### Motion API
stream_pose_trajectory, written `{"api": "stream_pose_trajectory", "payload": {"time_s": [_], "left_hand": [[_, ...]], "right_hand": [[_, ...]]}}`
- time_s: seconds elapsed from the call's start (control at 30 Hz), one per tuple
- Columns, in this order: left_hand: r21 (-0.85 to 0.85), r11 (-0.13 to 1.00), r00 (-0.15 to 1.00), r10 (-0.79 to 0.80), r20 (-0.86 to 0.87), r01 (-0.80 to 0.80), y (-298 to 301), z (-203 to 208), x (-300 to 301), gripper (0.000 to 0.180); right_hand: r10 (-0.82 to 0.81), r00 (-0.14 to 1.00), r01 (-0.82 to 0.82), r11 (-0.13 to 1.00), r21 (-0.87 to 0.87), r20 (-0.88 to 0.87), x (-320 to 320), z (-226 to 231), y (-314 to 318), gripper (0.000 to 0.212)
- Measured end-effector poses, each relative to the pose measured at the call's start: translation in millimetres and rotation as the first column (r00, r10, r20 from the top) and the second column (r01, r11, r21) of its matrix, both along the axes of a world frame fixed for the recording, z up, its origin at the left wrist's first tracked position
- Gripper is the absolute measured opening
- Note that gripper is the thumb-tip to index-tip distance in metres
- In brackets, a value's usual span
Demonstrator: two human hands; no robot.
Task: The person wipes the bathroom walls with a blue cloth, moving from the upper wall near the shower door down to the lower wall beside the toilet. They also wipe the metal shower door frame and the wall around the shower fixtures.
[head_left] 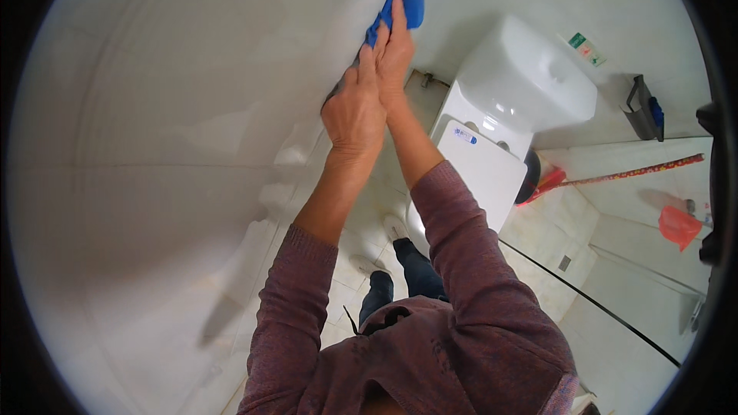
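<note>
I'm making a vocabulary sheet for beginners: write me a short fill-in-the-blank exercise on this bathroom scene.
1. Next to the left hand, the right hand has fingers on a cloth coloured ____.
2. The lid of the toilet is coloured ____.
3. The number of shoes visible is ____.

Missing words: blue; white; two.

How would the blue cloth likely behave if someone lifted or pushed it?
The cloth is probably floppy: it creases and bunches near the right hand. It looks small, so likely light, though dampness can't be judged. Pushed along the smooth-looking wall, it may slide or wrinkle.
</note>
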State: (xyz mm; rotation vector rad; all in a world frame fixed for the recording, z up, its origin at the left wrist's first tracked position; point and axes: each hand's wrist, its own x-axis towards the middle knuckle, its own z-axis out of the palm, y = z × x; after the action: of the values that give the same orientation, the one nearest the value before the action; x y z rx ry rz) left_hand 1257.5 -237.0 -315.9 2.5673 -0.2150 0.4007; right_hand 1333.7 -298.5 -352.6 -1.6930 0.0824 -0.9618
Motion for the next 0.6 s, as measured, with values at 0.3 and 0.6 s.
{"api": "stream_pose_trajectory", "payload": {"time_s": [0.3,0.6], "left_hand": [[0.344,0.939,0.944,0.096,-0.315,0.019,110.7,-128.3,-135.8,0.047],[-0.121,0.932,0.865,0.262,-0.428,-0.343,203.3,-73.5,-257.8,0.033]], "right_hand": [[0.157,0.641,-0.161,0.985,0.069,-0.751,-144.0,-153.4,98.2,0.052],[0.522,0.531,-0.338,0.853,0.398,-0.667,-246.8,-70.7,159.0,0.034]]}}
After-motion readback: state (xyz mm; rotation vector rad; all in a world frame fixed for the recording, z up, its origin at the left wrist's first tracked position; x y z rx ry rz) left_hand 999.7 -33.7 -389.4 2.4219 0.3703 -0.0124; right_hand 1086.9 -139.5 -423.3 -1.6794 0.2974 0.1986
